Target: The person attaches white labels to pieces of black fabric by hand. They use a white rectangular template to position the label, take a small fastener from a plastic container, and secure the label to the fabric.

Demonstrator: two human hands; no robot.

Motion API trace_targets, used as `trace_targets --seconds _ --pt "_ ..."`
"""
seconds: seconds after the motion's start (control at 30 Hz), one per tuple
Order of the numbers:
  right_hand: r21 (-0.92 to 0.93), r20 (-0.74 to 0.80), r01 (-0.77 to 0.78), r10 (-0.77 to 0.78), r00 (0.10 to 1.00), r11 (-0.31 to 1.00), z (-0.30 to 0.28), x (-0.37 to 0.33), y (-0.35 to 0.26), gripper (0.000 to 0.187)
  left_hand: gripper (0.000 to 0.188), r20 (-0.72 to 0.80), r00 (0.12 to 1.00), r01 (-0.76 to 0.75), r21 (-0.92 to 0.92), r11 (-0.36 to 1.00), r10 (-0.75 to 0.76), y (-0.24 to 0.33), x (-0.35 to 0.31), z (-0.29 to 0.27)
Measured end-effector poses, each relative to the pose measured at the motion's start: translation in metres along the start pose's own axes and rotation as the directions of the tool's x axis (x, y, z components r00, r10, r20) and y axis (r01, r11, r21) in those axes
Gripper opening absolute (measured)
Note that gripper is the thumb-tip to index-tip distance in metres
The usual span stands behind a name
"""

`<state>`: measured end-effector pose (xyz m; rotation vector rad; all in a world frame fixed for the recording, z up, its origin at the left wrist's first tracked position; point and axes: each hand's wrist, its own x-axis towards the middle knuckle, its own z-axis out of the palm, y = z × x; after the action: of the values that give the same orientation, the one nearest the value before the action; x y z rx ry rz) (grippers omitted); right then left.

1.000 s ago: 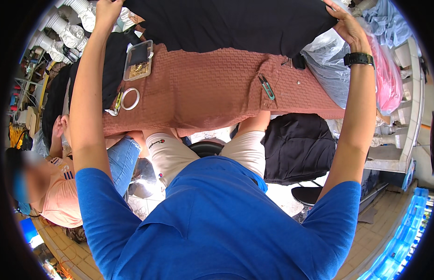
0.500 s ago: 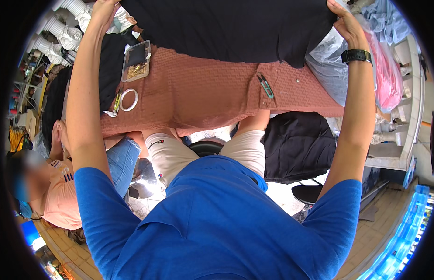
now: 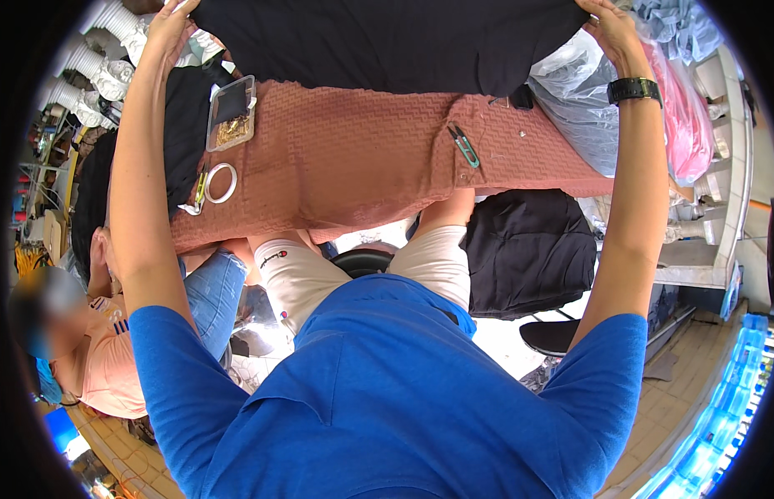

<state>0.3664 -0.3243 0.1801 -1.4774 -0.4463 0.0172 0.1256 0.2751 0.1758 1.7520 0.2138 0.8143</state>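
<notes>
A wide piece of black fabric (image 3: 387, 41) is stretched between my raised hands above the far side of the table. My left hand (image 3: 171, 32) grips its left edge, and my right hand (image 3: 610, 29) pinches the right edge; the fabric's top runs out of view. Beneath it lies a reddish-brown textured cloth (image 3: 345, 150) covering the table. On this cloth rest green-handled thread snips (image 3: 464, 146), a clear plastic box (image 3: 231, 114) with small gold-coloured pieces, a white ring-shaped roll (image 3: 221, 183) and a yellow-handled tool (image 3: 200, 188).
Another person in a peach shirt (image 3: 113, 374) sits at my left. Clear and pink plastic bags (image 3: 678, 125) stand at the table's right end beside a white balustrade (image 3: 724, 216). Folded black cloth (image 3: 532, 254) lies right of my legs. More black fabric (image 3: 183, 125) covers the table's left side.
Both hands have moved slightly, carrying the stretched black fabric a little farther up and left in view. A small dark object at the table's far right now shows below the fabric's edge.
</notes>
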Motion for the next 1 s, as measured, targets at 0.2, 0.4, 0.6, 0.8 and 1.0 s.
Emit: trace_targets --seconds 0.2,0.4,0.6,0.8,1.0 --pt "0.060 0.083 -0.001 -0.004 0.997 0.998 0.001 -0.004 0.000 0.016 0.023 0.029 0.998 0.065 -0.244 0.968 -0.060 0.017 -0.007 -0.001" --pt "0.021 0.120 -0.005 0.002 0.993 1.000 -0.018 -0.082 -0.039 0.025 0.039 0.059 0.968 -0.240 0.513 0.824 0.244 0.036 -0.026 -0.007" --pt "-0.181 -0.119 0.075 -0.097 0.988 0.981 -0.091 -0.231 -0.074 0.031 0.025 0.410 0.765 -0.632 0.627 0.456 0.497 0.051 -0.057 -0.023" --pt "-0.732 -0.463 -0.044 -0.449 0.764 0.680 -0.124 -0.368 -0.124 0.026 0.016 0.365 0.771 -0.547 -0.040 0.836 0.522 0.126 -0.192 0.098" --pt "-0.665 -0.665 -0.176 -0.467 0.583 0.726 -0.209 -0.403 -0.142 0.027 0.020 0.674 0.689 -0.173 -0.207 0.963 0.268 0.140 -0.267 0.180"
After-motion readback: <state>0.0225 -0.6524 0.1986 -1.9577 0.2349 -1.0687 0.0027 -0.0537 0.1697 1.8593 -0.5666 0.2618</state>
